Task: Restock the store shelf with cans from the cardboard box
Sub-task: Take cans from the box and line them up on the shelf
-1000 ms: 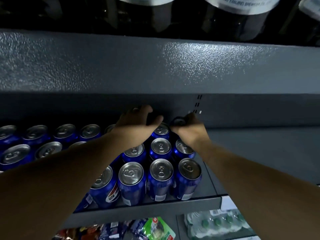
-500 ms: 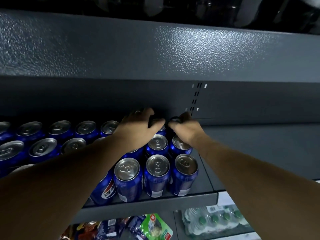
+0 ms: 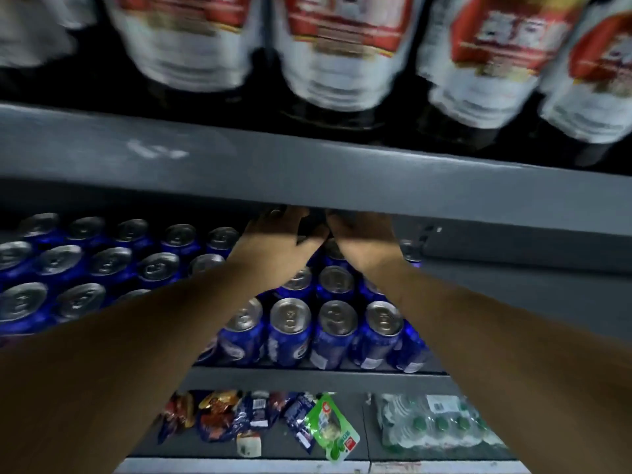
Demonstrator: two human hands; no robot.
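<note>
Fingers (image 3: 273, 215) of the left hand (image 3: 273, 244) and right hand (image 3: 362, 241) reach under the upper ledge (image 3: 307, 172), tips hidden; I can't tell what they grip. Around them, blue cans (image 3: 290, 323) with round silvery tops fill the grey metal shelf (image 3: 307, 378).

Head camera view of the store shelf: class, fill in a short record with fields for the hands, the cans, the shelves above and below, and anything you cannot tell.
Left hand: at the back of the can rows
Right hand: beside it, also at the back
Grip: cannot tell; fingertips hidden under the upper shelf edge
Blue cans: upright in rows, silver tops
Can shelf: grey metal
Above: large bottles, red-and-white labels, blurred
Below: snack packets; pack of green-capped bottles
Cardboard box: not in view
</note>
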